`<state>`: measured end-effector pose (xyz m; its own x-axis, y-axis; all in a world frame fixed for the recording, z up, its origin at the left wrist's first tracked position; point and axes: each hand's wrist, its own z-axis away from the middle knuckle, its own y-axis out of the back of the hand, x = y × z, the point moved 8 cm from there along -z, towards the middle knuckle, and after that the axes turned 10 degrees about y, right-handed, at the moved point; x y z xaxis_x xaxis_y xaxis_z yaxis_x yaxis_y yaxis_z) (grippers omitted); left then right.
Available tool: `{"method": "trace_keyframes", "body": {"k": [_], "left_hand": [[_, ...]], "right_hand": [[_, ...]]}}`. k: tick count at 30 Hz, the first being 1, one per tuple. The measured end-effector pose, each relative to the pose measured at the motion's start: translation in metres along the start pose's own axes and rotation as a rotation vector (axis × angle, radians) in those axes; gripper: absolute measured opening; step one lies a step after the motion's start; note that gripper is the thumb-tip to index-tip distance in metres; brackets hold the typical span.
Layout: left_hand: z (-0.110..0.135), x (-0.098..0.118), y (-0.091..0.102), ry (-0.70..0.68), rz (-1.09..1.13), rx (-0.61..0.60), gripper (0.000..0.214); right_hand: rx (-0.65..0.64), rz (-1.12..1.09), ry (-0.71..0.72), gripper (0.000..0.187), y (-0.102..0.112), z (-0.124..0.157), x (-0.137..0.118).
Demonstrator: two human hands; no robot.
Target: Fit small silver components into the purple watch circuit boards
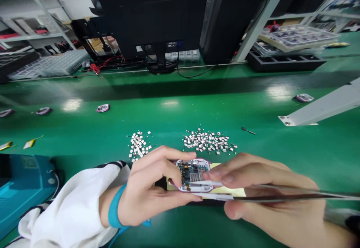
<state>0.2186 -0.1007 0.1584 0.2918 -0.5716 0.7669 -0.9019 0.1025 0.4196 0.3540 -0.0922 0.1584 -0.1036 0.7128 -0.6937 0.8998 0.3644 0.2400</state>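
My left hand (152, 188) grips a rounded white-rimmed device (193, 175) by its sides, with its exposed dark circuit board facing up. My right hand (267, 191) is shut on long metal tweezers (284, 197), whose tips reach over the board. Beneath the device lies a pale yellow sheet (233, 191). Just beyond my fingers are two loose piles of tiny silver-and-white components (139, 145) (209, 141). My left fingers hide part of the device's rim.
The green workbench (180, 105) holds several small oval parts (102, 108) and a small dark tool (249, 130). A blue machine (24, 188) stands at the left. A white metal bracket (320, 107) juts in at the right. Stacked trays (298, 38) and a monitor's back (160, 15) stand beyond.
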Motion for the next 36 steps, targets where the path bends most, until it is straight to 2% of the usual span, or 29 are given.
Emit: {"method": "trace_keyframes", "body": {"k": [3,5,8,11,14,17,20,21,25,29,36], "left_hand": [[0.000,0.000,0.001,-0.015,-0.011,0.006,0.021],[0.000,-0.001,0.000,-0.022,-0.014,0.000,0.020],[0.001,0.002,-0.003,-0.062,0.006,-0.029,0.016],[0.001,0.004,-0.006,-0.102,0.038,-0.068,0.009],[0.000,0.002,-0.005,-0.106,0.051,-0.084,0.011],[-0.003,0.000,-0.002,-0.085,0.050,-0.063,0.016],[-0.005,-0.002,0.000,-0.060,0.023,-0.033,0.021],[-0.005,-0.002,0.000,-0.050,0.019,-0.024,0.022],[-0.005,-0.005,0.000,-0.015,0.037,0.006,0.024],[-0.005,-0.006,-0.001,-0.008,0.048,0.000,0.024],[-0.004,-0.006,-0.003,-0.024,0.037,-0.019,0.025]], "right_hand": [[-0.062,-0.036,-0.018,0.031,-0.005,-0.001,0.002],[-0.058,-0.022,-0.015,0.027,-0.004,0.000,0.002],[-0.063,0.036,0.016,0.022,-0.003,0.006,-0.002],[-0.108,0.127,0.057,0.028,-0.006,0.010,-0.005],[-0.033,0.153,0.045,0.020,0.001,0.010,-0.005],[0.027,0.013,-0.007,0.018,0.006,0.008,-0.001],[-0.076,-0.183,-0.047,0.025,-0.007,0.008,0.000],[-0.057,-0.210,-0.046,0.025,-0.009,0.009,-0.001],[0.196,-0.146,-0.017,0.020,-0.003,0.015,-0.005],[0.164,-0.088,-0.029,0.019,-0.011,0.017,-0.007],[0.134,-0.029,0.009,0.018,-0.008,0.016,-0.008]]}}
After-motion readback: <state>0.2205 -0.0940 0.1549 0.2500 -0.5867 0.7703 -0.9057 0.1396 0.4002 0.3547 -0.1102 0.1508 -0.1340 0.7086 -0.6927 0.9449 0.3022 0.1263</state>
